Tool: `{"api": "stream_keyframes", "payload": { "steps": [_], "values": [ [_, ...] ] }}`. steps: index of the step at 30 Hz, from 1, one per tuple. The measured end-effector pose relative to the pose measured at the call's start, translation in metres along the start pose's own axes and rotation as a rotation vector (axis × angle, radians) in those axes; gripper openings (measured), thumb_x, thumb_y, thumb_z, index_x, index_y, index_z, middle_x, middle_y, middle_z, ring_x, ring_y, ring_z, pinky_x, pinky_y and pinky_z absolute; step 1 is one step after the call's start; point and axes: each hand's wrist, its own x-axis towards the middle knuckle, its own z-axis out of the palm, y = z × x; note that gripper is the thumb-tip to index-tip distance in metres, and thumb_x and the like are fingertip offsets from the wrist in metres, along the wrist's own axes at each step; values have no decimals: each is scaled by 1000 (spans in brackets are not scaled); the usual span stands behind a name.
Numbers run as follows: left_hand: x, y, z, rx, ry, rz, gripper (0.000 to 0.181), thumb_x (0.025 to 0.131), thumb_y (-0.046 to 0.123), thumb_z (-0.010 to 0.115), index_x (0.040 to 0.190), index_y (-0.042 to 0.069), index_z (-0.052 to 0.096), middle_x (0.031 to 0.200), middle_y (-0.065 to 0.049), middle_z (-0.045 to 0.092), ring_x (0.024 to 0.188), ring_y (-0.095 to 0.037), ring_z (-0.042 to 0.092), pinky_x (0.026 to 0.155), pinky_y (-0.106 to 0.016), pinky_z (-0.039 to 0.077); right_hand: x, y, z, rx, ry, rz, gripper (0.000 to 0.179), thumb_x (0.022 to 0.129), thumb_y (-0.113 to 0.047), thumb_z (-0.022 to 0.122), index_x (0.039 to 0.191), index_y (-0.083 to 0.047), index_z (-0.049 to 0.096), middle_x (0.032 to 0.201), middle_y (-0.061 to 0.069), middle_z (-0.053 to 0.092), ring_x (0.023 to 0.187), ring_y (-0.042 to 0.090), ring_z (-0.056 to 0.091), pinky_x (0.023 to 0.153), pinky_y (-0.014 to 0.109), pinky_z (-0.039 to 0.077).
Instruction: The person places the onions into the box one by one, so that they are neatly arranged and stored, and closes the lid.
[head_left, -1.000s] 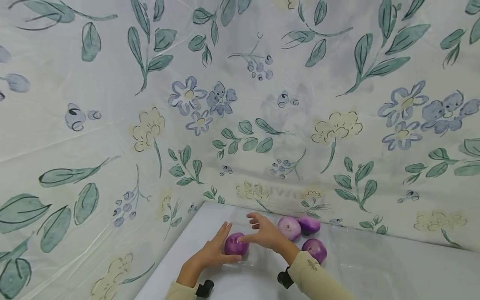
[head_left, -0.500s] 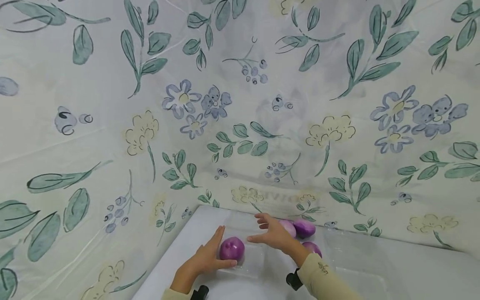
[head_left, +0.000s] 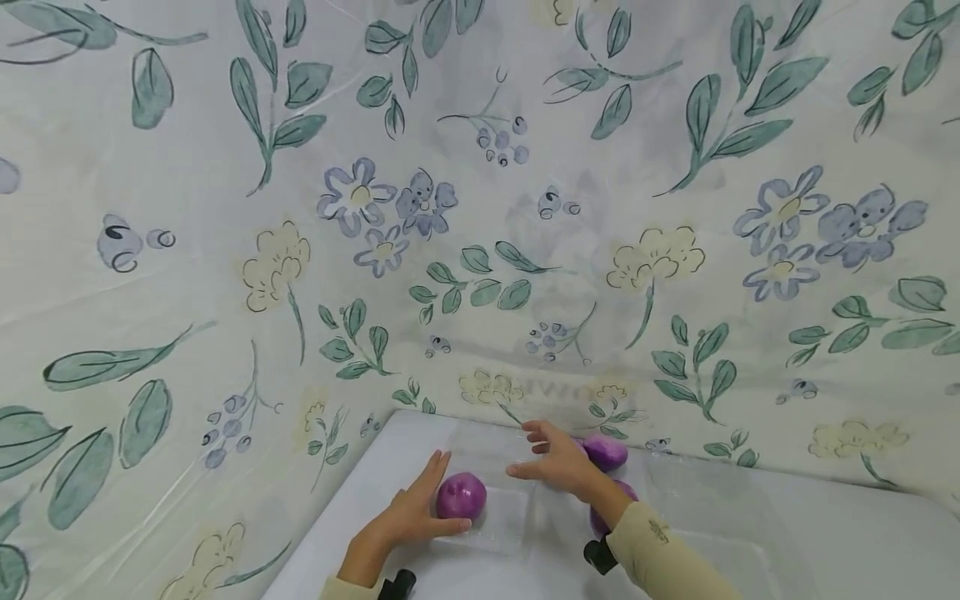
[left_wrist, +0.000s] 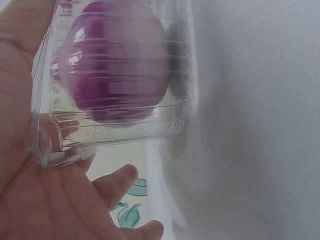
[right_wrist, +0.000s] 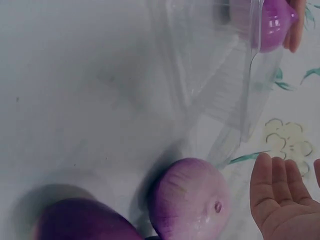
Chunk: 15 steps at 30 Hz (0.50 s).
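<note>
A shiny purple onion (head_left: 461,497) sits inside a clear plastic container (head_left: 510,521) on the white table. My left hand (head_left: 411,512) lies along the container's left side, thumb and fingers spread and straight; in the left wrist view its palm is against the clear rim (left_wrist: 37,135). Above and right of the container is my right hand (head_left: 562,462), fingers relaxed, holding nothing. A pale purple onion (right_wrist: 190,200) rests on the table near it in the right wrist view. Beside that lies a darker purple, smooth rounded item (right_wrist: 87,222), partly cut off by the frame.
An elongated purple item (head_left: 606,452) is at the table's back edge. Another purple item (head_left: 628,490) is partly hidden by my right forearm. More clear plastic (head_left: 720,546) lies at the right. Flower-printed cloth (head_left: 480,208) hangs behind the white table (head_left: 420,425).
My right hand has left the onion and moved right, away from the container. The left hand stays beside the container, and the onion remains in it. The head view has shifted slightly.
</note>
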Motion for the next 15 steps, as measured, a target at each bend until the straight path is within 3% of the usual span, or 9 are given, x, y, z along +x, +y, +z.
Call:
{"api": "stream_keyframes", "payload": {
  "steps": [15],
  "values": [
    [-2, -2, 0, -7, 7, 16, 117, 74, 49, 83, 158, 3, 15, 164, -23, 11, 148, -48, 21, 105, -82, 11, -2, 9, -10, 6, 68, 46, 76, 74, -23, 88, 138, -5, 51, 136, 23, 56, 124, 39, 56, 102, 54, 47]
  ]
}}
